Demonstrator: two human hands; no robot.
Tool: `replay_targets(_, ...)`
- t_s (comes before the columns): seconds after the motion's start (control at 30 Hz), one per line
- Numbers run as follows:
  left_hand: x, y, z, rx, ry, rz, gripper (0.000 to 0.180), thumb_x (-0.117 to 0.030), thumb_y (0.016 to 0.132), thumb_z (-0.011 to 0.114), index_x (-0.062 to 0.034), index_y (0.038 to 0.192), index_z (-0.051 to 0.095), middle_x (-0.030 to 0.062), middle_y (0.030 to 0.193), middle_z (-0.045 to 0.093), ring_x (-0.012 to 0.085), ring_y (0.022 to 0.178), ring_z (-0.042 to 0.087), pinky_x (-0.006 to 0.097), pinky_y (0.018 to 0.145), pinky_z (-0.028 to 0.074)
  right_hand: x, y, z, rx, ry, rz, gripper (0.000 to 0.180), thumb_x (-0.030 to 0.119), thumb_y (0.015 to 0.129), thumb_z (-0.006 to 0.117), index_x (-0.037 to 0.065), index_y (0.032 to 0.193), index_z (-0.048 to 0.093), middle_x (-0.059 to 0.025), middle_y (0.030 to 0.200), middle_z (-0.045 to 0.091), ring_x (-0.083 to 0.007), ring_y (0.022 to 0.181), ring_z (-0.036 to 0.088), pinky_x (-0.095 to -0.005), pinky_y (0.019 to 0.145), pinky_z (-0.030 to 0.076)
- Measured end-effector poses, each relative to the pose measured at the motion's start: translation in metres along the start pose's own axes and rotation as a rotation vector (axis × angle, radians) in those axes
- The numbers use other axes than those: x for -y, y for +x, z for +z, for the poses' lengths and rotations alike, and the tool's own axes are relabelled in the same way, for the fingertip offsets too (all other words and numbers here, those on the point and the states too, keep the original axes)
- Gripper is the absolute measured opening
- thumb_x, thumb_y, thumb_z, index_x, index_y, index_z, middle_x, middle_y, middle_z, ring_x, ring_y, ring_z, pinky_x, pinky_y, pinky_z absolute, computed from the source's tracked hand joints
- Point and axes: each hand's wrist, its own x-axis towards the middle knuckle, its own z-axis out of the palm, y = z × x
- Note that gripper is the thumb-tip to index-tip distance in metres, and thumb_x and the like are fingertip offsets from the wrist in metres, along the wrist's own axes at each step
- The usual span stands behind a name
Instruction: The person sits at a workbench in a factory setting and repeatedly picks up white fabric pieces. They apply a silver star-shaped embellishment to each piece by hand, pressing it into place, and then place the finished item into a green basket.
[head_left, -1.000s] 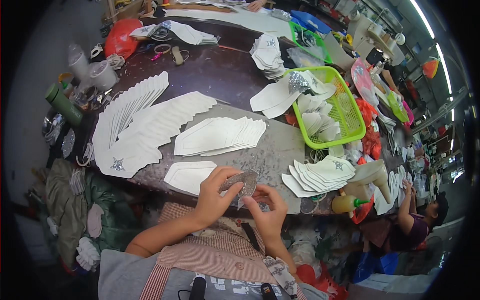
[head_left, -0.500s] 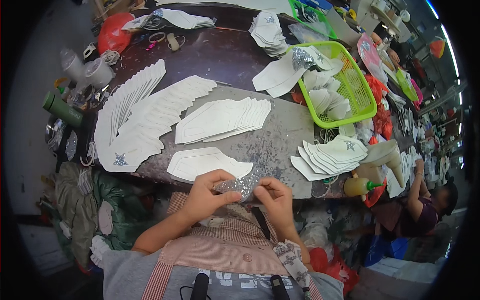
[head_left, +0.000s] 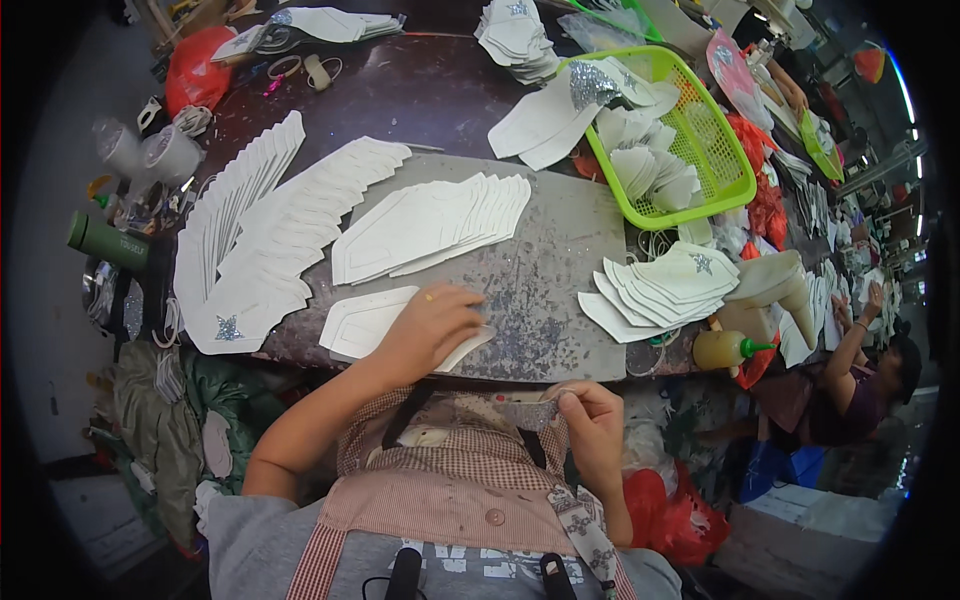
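Head view, workbench seen from above. The left hand (head_left: 432, 322) lies at lower centre of the frame, palm down, fingers loosely bent and pressed on a white cut piece (head_left: 375, 322) that rests at the near edge of the grey mat (head_left: 545, 280). The piece lies flat, partly covered by the hand.

The right hand (head_left: 592, 420) sits lower, just right of centre, below the table edge and close to the person's chest. Thumb and forefinger pinch a small glittery silver piece (head_left: 530, 412) (its exact shape cannot be told; it is partly hidden by the fingers). The two hands are apart, the table edge between them.

On the mat, above the left hand, a fanned row of white pieces (head_left: 430, 225) overlaps like tiles. Glitter dust speckles the mat's middle. Left of the mat, two longer fans of white pieces (head_left: 270, 235) curve toward the upper left; the lowest one bears a silver star.

Right of the mat: a loose stack of white pieces (head_left: 665, 285), the top one also with a star. A green basket (head_left: 735, 165) in the upper right holds more white pieces. A yellowish squeeze bottle (head_left: 725, 348) with a green tip lies at the table's right edge.

Another person (head_left: 860, 385) sits at the far right of the frame, one arm raised.
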Motion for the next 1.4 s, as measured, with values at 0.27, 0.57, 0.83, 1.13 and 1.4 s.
replay_targets(0.27, -0.077, -0.007, -0.052, 0.011, -0.382, -0.205, 0.030, -0.008, 0.080, 0.069, -0.0039, 0.108, 0.060, 0.0071, 0.087, 0.070, 0.0176, 0.089, 0.058, 0.031, 0.085, 0.039, 0.042, 0.001, 0.048, 0.086, -0.126, 0.005, 0.030, -0.003, 0.084, 0.066, -0.003, 0.114, 0.065, -0.0042, 0.089, 0.067, -0.0046, 0.074, 0.057, -0.0174, 0.065, 0.045)
replay_targets(0.57, -0.090, -0.021, -0.058, -0.021, -0.360, -0.137, 0.050, -0.001, 0.080, 0.069, -0.0012, 0.122, 0.040, 0.0101, 0.082, 0.070, 0.0118, 0.073, 0.064, 0.024, 0.069, 0.047, 0.047, -0.003, 0.063, 0.164, -0.098, 0.034, 0.025, 0.003, 0.087, 0.066, -0.004, 0.111, 0.066, -0.0091, 0.094, 0.069, -0.0092, 0.083, 0.063, -0.0208, 0.071, 0.051)
replay_targets(0.83, -0.095, -0.021, -0.060, 0.003, -0.412, -0.166, 0.052, -0.002, 0.079, 0.070, -0.0005, 0.122, 0.041, 0.0088, 0.080, 0.070, 0.0117, 0.074, 0.064, 0.025, 0.071, 0.047, 0.044, -0.005, 0.062, 0.171, -0.090, 0.012, 0.022, 0.002, 0.088, 0.065, -0.004, 0.108, 0.066, -0.0086, 0.093, 0.069, -0.0086, 0.079, 0.063, -0.0203, 0.067, 0.050)
replay_targets(1.13, -0.098, -0.019, -0.062, 0.048, -0.424, -0.102, 0.054, -0.004, 0.076, 0.072, -0.0025, 0.123, 0.044, 0.0045, 0.082, 0.070, 0.0097, 0.075, 0.059, 0.030, 0.084, 0.043, 0.046, -0.010, 0.056, 0.245, 0.011, 0.105, 0.019, 0.001, 0.089, 0.063, -0.005, 0.107, 0.063, -0.0064, 0.096, 0.067, -0.0076, 0.085, 0.060, -0.0204, 0.072, 0.048)
replay_targets(1.4, -0.091, 0.029, -0.053, -0.432, 0.230, 0.505, 0.038, -0.016, 0.072, 0.076, -0.0107, 0.107, 0.061, 0.0012, 0.091, 0.065, 0.0214, 0.084, 0.056, 0.047, 0.097, 0.033, 0.038, -0.009, 0.028, 0.231, 0.429, 0.047, 0.012, 0.006, 0.096, 0.050, 0.000, 0.106, 0.055, -0.0054, 0.103, 0.060, -0.0112, 0.096, 0.056, -0.0283, 0.089, 0.043)
